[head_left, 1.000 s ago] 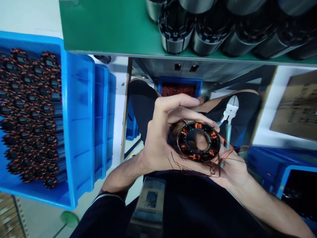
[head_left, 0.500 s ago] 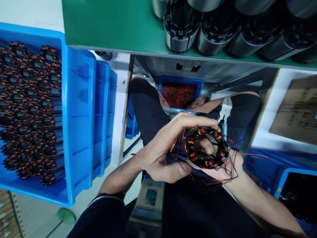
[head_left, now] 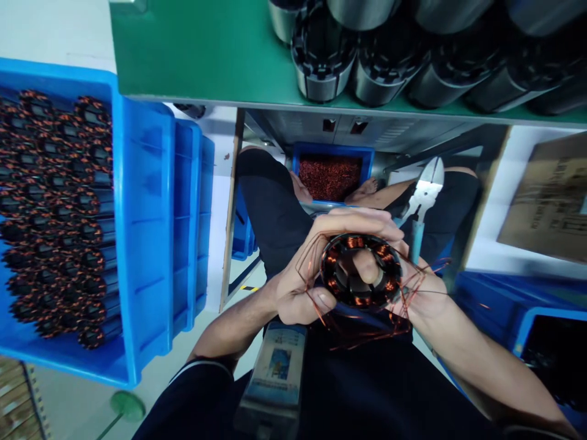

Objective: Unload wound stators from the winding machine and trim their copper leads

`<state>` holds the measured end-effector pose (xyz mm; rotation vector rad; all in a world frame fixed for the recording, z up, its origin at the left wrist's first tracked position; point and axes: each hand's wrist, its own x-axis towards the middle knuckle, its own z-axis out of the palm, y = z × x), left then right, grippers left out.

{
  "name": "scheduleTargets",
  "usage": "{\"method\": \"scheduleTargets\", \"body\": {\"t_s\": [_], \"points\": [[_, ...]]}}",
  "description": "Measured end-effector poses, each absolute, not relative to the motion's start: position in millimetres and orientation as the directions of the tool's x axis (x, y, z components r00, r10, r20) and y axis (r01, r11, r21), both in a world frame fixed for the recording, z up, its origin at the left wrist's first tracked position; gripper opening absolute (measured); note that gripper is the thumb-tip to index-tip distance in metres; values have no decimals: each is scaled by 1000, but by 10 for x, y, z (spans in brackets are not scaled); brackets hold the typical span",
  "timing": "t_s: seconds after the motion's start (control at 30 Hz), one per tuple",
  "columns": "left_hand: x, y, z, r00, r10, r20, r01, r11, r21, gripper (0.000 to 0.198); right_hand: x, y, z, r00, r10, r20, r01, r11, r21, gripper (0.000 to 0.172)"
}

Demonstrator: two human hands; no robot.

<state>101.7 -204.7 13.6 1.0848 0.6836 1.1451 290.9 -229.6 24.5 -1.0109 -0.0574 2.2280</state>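
A motor stator, a dark ring wound with copper coils, is held over my lap with its round opening facing me. Long loose copper wires trail from its lower side and both flanks. My left hand is closed round its left side, thumb in front and fingers over the top. On the right, my right hand supports the stator and holds cutting pliers with blue handles, jaws pointing up and away. A fingertip shows through the stator's bore; most right-hand fingers are hidden behind it.
Stacked blue crates at left hold rows of wound stators. Metal cylinders stand on the green bench ahead. Between my feet sits a blue bin of copper scraps. Right are a cardboard box and blue crate.
The stator has shifted a little left, and my left hand has closed round it. The pliers have moved up and right, their handles spread wider. A long wire end no longer sticks out right.
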Motion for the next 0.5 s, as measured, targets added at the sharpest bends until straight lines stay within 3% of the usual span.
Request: {"method": "scheduleTargets", "body": {"t_s": [0.23, 0.5], "points": [[1138, -1978, -18, 194, 944, 268, -495, -142, 857, 87, 2847, -2289, 250, -520, 647, -557, -607, -739, -291, 39], [1174, -2041, -52, 165, 954, 251, -552, -122, 825, 71, 2805, -2274, 284, -503, 627, -594, -612, -744, -267, 39]]}}
